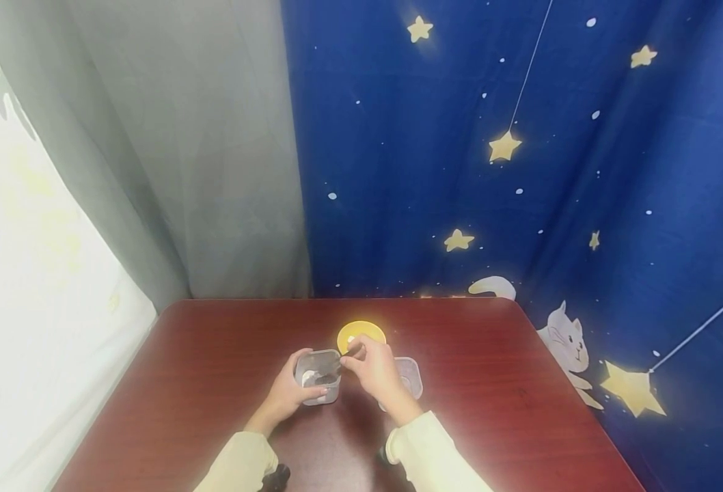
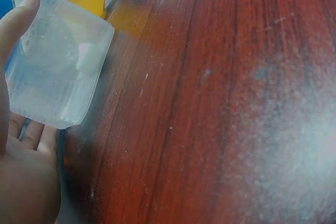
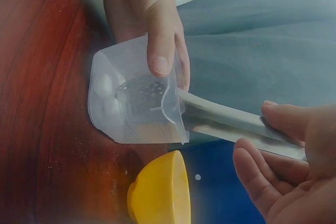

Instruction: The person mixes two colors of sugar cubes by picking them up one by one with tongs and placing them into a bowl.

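My left hand [image 1: 284, 395] grips a clear plastic container [image 2: 58, 87], thumb on the near side and fingers under and behind it. Inside the container lies a white piece [image 2: 90, 57], seen through the wall. Metal tongs [image 3: 226, 121] are held in my right hand [image 1: 375, 369], thumb against one arm and fingers on the other. Their perforated head [image 3: 142, 87] is inside the container. Just beyond my right hand stands a yellow bowl [image 3: 155, 190], and in the head view a small white thing [image 1: 351, 338] shows in it.
A second clear plastic piece, shaped like a lid or shallow box [image 1: 412, 378], lies to the right, partly covered by my right wrist. The reddish-brown table [image 1: 490, 410] reaches to grey and blue curtains [image 1: 398, 171] at the back.
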Demonstrator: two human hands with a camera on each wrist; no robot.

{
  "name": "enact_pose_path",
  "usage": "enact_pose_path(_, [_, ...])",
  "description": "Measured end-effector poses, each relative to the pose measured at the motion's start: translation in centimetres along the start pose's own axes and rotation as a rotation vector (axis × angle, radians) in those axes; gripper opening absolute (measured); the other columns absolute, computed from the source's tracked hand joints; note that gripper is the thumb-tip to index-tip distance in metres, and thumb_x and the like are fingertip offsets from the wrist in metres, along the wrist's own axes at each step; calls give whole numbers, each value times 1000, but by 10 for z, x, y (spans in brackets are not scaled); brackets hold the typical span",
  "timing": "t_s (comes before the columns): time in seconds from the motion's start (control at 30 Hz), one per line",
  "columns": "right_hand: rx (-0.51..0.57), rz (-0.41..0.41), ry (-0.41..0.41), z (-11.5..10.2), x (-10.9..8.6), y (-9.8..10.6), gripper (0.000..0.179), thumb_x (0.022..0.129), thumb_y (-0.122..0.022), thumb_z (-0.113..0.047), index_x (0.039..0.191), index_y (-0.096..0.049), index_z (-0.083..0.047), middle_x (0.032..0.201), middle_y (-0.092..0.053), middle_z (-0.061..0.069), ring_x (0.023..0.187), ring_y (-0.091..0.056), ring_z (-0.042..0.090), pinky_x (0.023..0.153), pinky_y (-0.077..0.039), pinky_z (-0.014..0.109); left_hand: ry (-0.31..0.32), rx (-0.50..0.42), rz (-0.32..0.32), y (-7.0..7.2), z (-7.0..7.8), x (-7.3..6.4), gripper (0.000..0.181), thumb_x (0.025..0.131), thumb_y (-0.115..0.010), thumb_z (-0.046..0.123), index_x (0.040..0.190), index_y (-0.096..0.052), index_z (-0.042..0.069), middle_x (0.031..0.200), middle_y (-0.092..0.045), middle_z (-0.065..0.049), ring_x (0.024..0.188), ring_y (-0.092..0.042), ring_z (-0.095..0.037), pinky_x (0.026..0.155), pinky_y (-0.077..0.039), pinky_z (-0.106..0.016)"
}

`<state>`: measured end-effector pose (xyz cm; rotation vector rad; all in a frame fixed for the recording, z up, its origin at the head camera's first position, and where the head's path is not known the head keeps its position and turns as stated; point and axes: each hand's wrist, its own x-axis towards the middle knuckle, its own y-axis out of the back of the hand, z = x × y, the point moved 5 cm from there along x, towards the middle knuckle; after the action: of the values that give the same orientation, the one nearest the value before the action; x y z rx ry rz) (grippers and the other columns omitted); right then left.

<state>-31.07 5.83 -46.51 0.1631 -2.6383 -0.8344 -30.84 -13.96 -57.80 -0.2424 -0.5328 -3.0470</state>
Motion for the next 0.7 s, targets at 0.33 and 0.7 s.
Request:
enact_pose_path(0.33, [-34,-20,23,1,-1,-6,17,78,-80,-12,90,-67,-8,65,-62,-8,60,-59,6,55,-48,25,7,0,3,0,0,0,95,60,-93,21,140,-43,13,127,-57,-13,108,-56,-28,92,-46,-44])
enact_pose_path(0.7, [29,61,7,14,-6,-9,15,80,-80,-11,89,-68,-14,71,-67,-5,65,-64,8,55,-50,24,-8,-9,5,1,0,0,95,60,-94,19,140,-44,11,126,-57,-13,110,-56,-28,94,-45,-45])
